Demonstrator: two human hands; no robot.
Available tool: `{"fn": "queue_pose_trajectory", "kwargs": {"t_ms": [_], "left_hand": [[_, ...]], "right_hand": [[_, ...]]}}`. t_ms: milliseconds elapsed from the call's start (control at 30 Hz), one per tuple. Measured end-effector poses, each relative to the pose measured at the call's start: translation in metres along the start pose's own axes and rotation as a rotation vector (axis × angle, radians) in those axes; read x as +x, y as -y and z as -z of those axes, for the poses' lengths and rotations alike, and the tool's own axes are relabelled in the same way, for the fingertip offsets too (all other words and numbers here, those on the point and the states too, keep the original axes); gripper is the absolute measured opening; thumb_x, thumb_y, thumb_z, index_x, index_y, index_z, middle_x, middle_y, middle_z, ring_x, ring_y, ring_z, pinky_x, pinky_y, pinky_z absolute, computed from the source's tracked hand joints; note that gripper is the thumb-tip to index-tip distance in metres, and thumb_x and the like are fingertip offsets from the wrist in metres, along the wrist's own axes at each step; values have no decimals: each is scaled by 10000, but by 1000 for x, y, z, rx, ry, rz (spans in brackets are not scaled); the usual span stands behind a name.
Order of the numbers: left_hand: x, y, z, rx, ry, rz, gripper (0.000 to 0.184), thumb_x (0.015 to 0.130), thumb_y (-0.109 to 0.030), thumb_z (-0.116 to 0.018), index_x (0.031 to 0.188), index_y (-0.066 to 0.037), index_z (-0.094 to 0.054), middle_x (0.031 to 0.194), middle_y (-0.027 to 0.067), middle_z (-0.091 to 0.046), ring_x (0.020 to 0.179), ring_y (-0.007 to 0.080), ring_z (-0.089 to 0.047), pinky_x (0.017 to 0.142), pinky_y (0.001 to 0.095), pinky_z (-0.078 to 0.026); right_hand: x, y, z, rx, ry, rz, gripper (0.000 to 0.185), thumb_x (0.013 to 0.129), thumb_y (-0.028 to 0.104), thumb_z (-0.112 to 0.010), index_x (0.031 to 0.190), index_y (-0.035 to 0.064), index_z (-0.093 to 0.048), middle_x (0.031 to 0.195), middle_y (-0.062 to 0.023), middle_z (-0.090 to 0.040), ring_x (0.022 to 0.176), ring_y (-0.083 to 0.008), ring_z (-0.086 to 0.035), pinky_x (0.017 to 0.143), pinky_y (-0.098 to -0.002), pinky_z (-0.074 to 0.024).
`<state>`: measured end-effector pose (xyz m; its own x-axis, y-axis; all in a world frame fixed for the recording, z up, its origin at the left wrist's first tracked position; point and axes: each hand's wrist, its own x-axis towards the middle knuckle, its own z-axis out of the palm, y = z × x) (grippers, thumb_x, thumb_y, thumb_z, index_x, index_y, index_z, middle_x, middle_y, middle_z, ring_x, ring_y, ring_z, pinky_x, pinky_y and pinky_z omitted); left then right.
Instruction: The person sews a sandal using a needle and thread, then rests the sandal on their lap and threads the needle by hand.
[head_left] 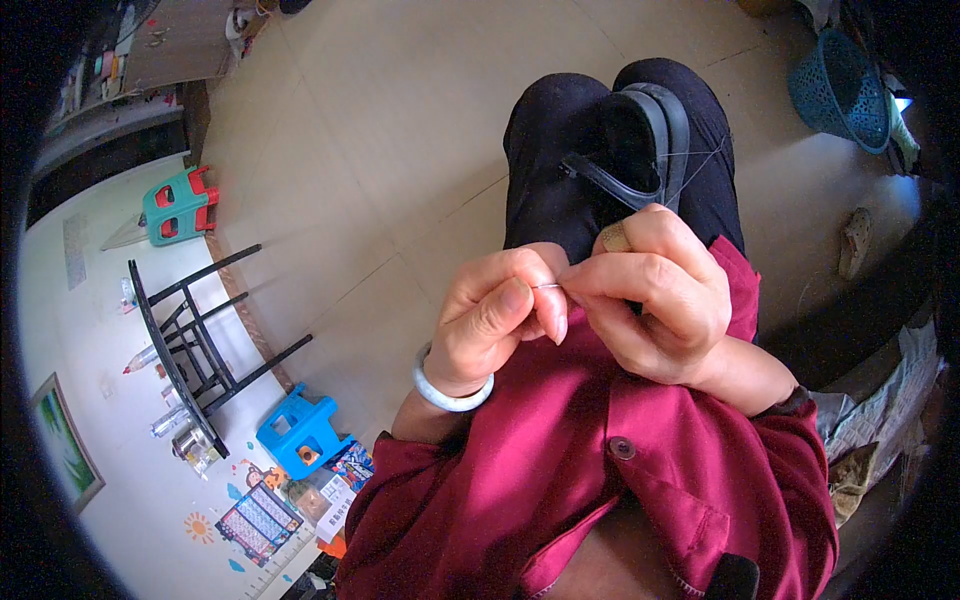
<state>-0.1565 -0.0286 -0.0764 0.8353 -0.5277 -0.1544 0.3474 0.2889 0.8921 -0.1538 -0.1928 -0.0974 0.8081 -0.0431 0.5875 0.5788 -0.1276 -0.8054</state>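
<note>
A thin silvery needle (548,286) spans the small gap between my two hands over my lap. My left hand (492,318), with a pale bangle (452,393) at the wrist, is closed in a pinch at one end of it. At the other end, the fingertips of my right hand (665,295) are pressed together. A gold-coloured band, like a thimble ring (614,237), sits on a right finger. Just beyond my hands, a black shoe (655,135) with a loose strap lies on my dark trousers. Fine thread (700,165) runs from the shoe toward my right hand.
Tiled floor (400,130) surrounds my knees. At left are a black folding table (180,350) with bottles, a blue stool (300,430) and green-and-red stools (180,207). A blue basket (838,90) stands at upper right, near a lone shoe (855,243).
</note>
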Motion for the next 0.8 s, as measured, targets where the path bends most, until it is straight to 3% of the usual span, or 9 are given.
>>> {"fn": "queue_pose_trajectory", "kwargs": {"t_ms": [800], "left_hand": [[0, -2, 2, 65, 15, -5, 438, 926, -397, -422, 720, -24, -523, 687, 38, -470, 584, 79, -345, 516, 211, -249]], "right_hand": [[6, -5, 3, 5, 76, 28, 216, 578, 19, -692, 781, 32, -616, 724, -80, -541, 592, -217, -548, 508, -297, -443]]}}
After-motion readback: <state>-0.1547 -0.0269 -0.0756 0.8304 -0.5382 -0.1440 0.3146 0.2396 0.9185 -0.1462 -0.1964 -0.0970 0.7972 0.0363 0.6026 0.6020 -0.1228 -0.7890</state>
